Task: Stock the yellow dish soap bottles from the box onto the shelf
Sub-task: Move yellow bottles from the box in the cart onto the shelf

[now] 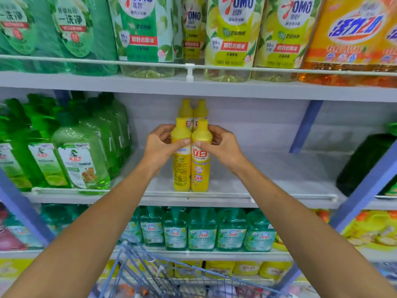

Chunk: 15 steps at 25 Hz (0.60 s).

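While your left hand [160, 145] and right hand [221, 147] each curl fingers round a yellow plastic soap bottle [181, 168], only four stand on the pale metal shelf [268, 190]; much room is left.

A white metal shelving unit [279, 173] fills the view, braced by blue slanted struts [306, 125]. Green plastic detergent bottles [79, 151] crowd its left, and teal bottles [202, 229] line the tier below. A blue wire shopping trolley [133, 261] stands in front. The light is bright and even.

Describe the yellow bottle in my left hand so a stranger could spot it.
Middle shelf, right of the green jugs: four yellow bottles stand. The left hand grips the front left bottle, showing fine print where its neighbour shows a red logo.
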### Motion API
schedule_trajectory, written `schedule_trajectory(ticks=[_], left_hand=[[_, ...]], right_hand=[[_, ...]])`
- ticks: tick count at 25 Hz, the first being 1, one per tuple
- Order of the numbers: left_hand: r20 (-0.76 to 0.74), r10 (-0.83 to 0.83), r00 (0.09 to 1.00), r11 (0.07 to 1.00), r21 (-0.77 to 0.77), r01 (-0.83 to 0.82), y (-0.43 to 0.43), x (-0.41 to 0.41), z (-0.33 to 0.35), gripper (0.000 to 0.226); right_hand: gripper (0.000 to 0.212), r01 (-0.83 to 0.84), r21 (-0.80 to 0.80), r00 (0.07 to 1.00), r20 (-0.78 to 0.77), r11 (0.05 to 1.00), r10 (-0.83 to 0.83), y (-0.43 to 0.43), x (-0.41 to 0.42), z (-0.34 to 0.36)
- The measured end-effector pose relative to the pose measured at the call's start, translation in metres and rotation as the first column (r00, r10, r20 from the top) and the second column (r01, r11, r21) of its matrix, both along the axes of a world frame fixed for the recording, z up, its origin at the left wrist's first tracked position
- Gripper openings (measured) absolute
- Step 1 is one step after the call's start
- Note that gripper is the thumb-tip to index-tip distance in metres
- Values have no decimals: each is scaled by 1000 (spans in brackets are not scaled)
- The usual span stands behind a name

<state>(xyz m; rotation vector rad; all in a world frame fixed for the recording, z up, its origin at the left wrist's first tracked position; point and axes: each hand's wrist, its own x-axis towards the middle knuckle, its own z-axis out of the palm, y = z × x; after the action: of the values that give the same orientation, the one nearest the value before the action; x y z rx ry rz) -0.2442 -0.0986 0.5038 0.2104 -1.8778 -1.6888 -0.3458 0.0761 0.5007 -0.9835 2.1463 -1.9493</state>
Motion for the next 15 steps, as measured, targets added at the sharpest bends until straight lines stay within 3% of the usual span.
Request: schedule_trajectory(ticks=[3, 9, 15], left_hand=[[6, -5, 1000, 1000, 10, 5, -5, 2, -15, 55], [58, 25, 998, 998, -63, -22, 4, 10, -65, 58], [127, -183, 975, 983, 18, 182, -15, 15, -61, 62]], right_hand=[[69, 32, 28, 999, -16, 999, -31, 0, 4, -12], [50, 158, -103, 984, 95, 982, -148, -8, 27, -53], [39, 94, -102, 990, 118, 990, -82, 3, 23, -50]])
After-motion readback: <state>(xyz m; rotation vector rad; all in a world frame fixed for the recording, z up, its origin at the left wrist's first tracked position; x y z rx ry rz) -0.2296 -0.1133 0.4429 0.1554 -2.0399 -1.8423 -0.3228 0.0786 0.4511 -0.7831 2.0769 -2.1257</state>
